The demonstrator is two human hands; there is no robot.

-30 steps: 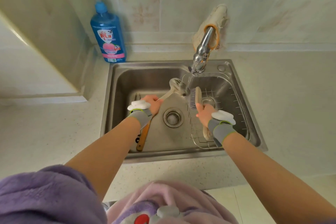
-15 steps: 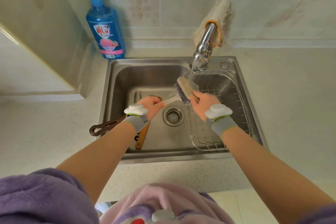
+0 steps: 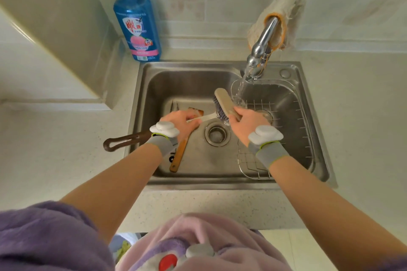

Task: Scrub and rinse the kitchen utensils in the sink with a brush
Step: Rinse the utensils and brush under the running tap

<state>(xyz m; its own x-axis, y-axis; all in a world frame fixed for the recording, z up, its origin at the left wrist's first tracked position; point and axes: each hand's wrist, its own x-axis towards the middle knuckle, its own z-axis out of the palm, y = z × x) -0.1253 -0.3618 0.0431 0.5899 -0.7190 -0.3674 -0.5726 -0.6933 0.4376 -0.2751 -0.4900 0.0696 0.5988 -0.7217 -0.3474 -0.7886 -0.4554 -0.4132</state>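
Note:
My right hand grips a wooden scrub brush with dark bristles, held over the steel sink just left of the water stream from the tap. My left hand grips the pale handle of a utensil whose head lies under the brush bristles and is hidden. A wooden spatula lies in the basin under my left wrist. A dark brown handle sticks out over the sink's left rim.
A wire rack fills the sink's right half. The drain sits in the middle. A blue soap bottle stands on the counter at the back left. A cloth hangs behind the tap. Counter surrounds the sink.
The brush swung from upright to tilted left and came down onto the utensil's head. My left hand stayed on the handle. The dark handle at the left rim came into view.

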